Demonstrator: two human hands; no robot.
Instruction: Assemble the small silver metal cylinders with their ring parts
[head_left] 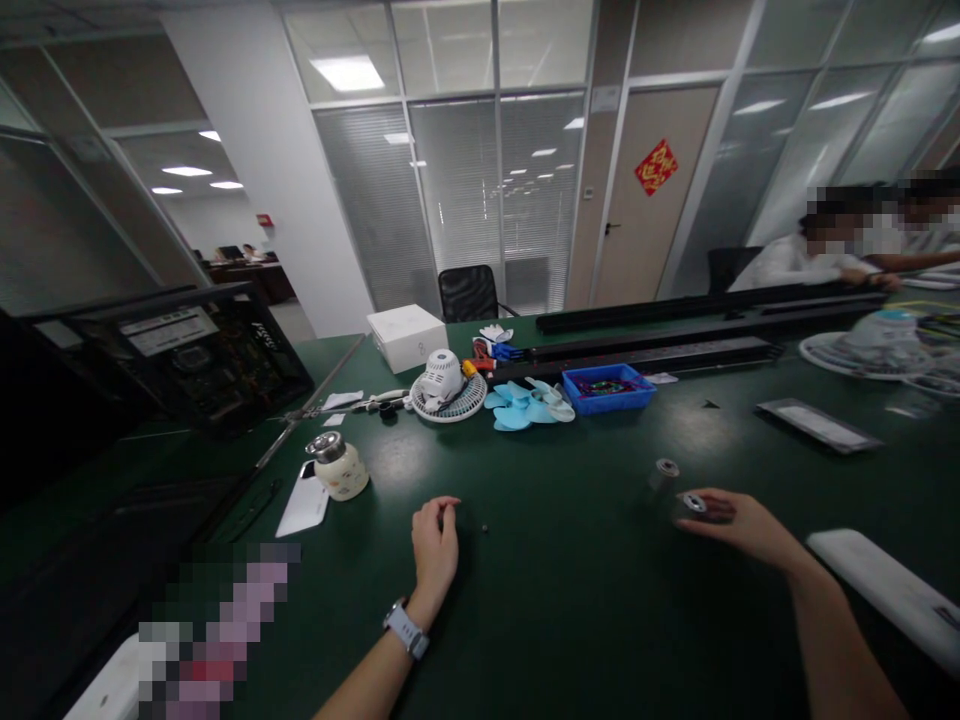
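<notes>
My left hand (pixel 435 545), with a watch on its wrist, rests on the green table (pixel 570 620). Its fingers are curled in and nothing shows in them. Just right of it lies a tiny dark piece (pixel 484 528), too small to name. My right hand (pixel 739 525) has thumb and fingers closed around a small silvery metal cylinder (pixel 693 504), upright, with a round centre on top. A second metal cylinder (pixel 666 468) stands just beyond it, apart from the hand. Both cylinders look slightly blurred.
Left are a cream jar (pixel 346 474), a white phone (pixel 302 505) and an opened dark electronic panel (pixel 195 350). Behind stand a white fan part (pixel 448 395), blue fan blades (pixel 521 408) and a blue tray (pixel 609 398). A white bar (pixel 885 585) lies right; people sit far right.
</notes>
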